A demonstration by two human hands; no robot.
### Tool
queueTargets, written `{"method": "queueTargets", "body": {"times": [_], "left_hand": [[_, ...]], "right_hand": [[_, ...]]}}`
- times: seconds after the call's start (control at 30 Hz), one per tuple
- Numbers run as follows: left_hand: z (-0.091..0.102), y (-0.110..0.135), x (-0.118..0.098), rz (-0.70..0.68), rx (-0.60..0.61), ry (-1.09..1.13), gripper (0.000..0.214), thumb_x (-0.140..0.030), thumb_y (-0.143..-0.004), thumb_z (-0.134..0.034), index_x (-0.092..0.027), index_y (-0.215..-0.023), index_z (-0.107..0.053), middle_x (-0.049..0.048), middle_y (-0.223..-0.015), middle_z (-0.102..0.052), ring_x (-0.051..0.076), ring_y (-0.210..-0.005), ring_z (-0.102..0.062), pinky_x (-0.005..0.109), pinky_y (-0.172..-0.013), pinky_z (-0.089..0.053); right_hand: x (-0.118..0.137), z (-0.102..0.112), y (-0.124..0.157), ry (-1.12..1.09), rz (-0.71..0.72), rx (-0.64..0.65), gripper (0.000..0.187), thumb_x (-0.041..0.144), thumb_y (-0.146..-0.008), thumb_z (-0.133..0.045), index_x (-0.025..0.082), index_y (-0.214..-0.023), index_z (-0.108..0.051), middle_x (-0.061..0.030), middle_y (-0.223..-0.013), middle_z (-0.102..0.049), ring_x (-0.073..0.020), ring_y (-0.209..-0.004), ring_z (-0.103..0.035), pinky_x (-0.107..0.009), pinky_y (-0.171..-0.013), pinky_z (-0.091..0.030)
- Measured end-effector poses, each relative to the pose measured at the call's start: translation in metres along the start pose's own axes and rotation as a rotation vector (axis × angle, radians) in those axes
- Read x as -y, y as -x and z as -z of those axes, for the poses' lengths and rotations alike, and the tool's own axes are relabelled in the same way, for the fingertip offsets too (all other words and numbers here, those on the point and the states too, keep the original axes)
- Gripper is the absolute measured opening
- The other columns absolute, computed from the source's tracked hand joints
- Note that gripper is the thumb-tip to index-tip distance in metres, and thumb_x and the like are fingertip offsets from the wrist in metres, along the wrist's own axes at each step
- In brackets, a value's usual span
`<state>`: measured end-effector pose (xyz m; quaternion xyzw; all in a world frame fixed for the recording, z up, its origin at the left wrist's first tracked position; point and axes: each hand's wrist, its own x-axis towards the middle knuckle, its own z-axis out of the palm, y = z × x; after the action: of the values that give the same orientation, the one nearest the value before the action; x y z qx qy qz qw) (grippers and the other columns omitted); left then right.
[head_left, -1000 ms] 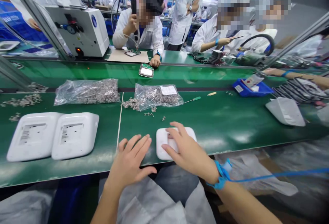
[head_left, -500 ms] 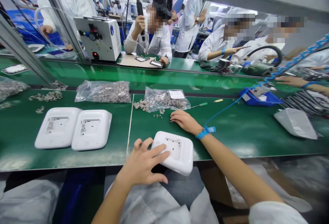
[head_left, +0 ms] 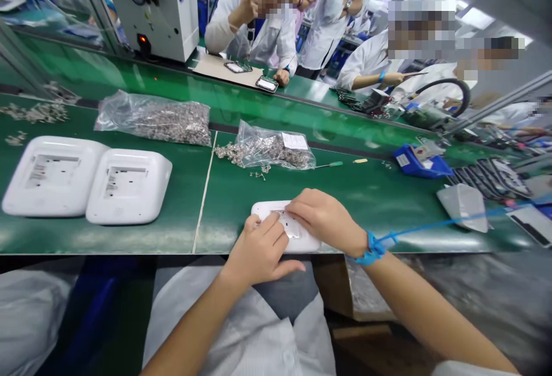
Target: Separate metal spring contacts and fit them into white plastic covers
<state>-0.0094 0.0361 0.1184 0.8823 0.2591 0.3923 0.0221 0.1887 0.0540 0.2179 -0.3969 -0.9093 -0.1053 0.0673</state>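
Right hand (head_left: pixel 323 218): fingers (head_left: pixel 294 210) drawn narrow, tips bunched and pressed down onto the middle recess of the housing (head_left: pixel 264 210). Cannot tell whether a small part is pinched between them; the tips hide the spot.

Left hand (head_left: pixel 259 249): fingers spread and laid flat on the housing's near-left part, thumb out toward the tabletop (head_left: pixel 379 198) edge. It grips nothing and bears down from above.

Housing: white, face down, at the near edge of the tabletop, directly under both hands and touching both. Its long axis runs left to right, along the edge. The recess lies just ahead of the left fingertips and right under the right ones, so the right hand is the nearer to it.

Outward:
- Strap (head_left: pixel 371 248), blue, on the right wrist, with its cord (head_left: pixel 452 222) leading off to the right.
- Loose metal parts (head_left: pixel 259 175) on the tabletop beyond the housing, apart from it.
- Bag (head_left: pixel 276 149) of the same parts just behind them, open end to the left.
- Screwdriver (head_left: pixel 331 164), green-handled, just beside the bag on the right.
- Second bag (head_left: pixel 159 122) further left.
- Two spare housings (head_left: pixel 129 186), touching side by side, well apart to the left.
- Across the belt, people in white coats work, one beside a white machine (head_left: pixel 164 2).
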Motion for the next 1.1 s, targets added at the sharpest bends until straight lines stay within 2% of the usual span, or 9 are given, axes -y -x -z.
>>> {"method": "queueTargets", "body": {"times": [0.07,0.2,0.4,0.6,0.8,0.87,1.03,1.1], "left_hand": [[-0.003,0.001,0.002,-0.025,-0.026,-0.004,0.062,-0.068,-0.099,-0.037,-0.014,-0.091,-0.067,0.0115,-0.095,-0.071,0.029,-0.113,-0.062,0.042,-0.089,-0.033],[-0.002,0.005,0.003,-0.003,0.005,0.006,0.062,-0.068,-0.099,-0.035,-0.015,-0.097,-0.068,0.0125,-0.098,-0.072,0.029,-0.112,-0.063,0.042,-0.089,-0.033],[0.000,0.005,0.002,0.013,0.022,0.024,0.061,-0.068,-0.098,-0.038,-0.015,-0.098,-0.067,0.0113,-0.098,-0.072,0.029,-0.114,-0.063,0.043,-0.091,-0.032],[-0.002,0.004,0.002,0.016,-0.010,0.036,0.063,-0.071,-0.097,-0.039,-0.014,-0.099,-0.065,0.0131,-0.103,-0.072,0.031,-0.129,-0.058,0.046,-0.096,-0.030],[-0.001,0.004,0.002,0.004,0.006,0.039,0.062,-0.070,-0.097,-0.040,-0.014,-0.098,-0.064,0.0115,-0.100,-0.072,0.030,-0.130,-0.058,0.047,-0.096,-0.030],[0.000,0.004,0.003,0.004,0.007,0.038,0.062,-0.070,-0.097,-0.040,-0.013,-0.098,-0.064,0.0111,-0.100,-0.072,0.030,-0.129,-0.059,0.046,-0.094,-0.030],[0.000,0.004,0.003,0.007,0.021,0.042,0.061,-0.070,-0.097,-0.040,-0.014,-0.098,-0.064,0.0111,-0.100,-0.073,0.030,-0.128,-0.059,0.045,-0.092,-0.030],[0.000,0.004,0.003,0.008,0.029,0.045,0.061,-0.070,-0.097,-0.041,-0.014,-0.098,-0.065,0.0114,-0.101,-0.073,0.030,-0.129,-0.058,0.045,-0.093,-0.030]], "right_hand": [[0.005,-0.005,0.002,0.018,-0.004,-0.026,0.019,0.015,-0.097,-0.056,0.016,-0.091,-0.074,-0.0089,-0.087,-0.074,-0.0213,-0.081,-0.064,-0.034,-0.070,-0.052],[0.008,-0.012,0.000,-0.048,-0.086,-0.079,0.019,0.018,-0.098,-0.057,0.017,-0.088,-0.073,-0.0082,-0.088,-0.072,-0.0202,-0.082,-0.062,-0.032,-0.071,-0.052],[0.006,-0.013,-0.004,-0.118,-0.127,-0.026,0.014,0.014,-0.095,-0.061,0.016,-0.086,-0.071,-0.0067,-0.085,-0.069,-0.0198,-0.083,-0.061,-0.031,-0.072,-0.052],[0.009,-0.013,-0.003,-0.067,-0.144,-0.008,0.018,0.013,-0.094,-0.061,0.015,-0.079,-0.071,-0.0078,-0.087,-0.068,-0.0203,-0.082,-0.059,-0.032,-0.071,-0.050],[0.018,-0.012,-0.001,-0.059,-0.183,-0.077,0.014,0.008,-0.093,-0.059,0.014,-0.093,-0.071,-0.0071,-0.088,-0.072,-0.0204,-0.082,-0.063,-0.030,-0.072,-0.050],[0.021,-0.013,0.001,-0.061,-0.208,-0.093,0.013,0.009,-0.093,-0.060,0.014,-0.092,-0.071,-0.0058,-0.083,-0.072,-0.0197,-0.079,-0.064,-0.029,-0.069,-0.048],[0.024,-0.012,0.001,-0.008,-0.212,-0.059,0.012,0.010,-0.093,-0.061,0.015,-0.089,-0.072,-0.0052,-0.078,-0.072,-0.0197,-0.074,-0.064,-0.030,-0.065,-0.045],[0.023,-0.008,-0.003,0.006,-0.151,-0.005,0.015,0.010,-0.094,-0.059,0.015,-0.087,-0.072,-0.0054,-0.075,-0.070,-0.0198,-0.072,-0.063,-0.031,-0.064,-0.044]]}}
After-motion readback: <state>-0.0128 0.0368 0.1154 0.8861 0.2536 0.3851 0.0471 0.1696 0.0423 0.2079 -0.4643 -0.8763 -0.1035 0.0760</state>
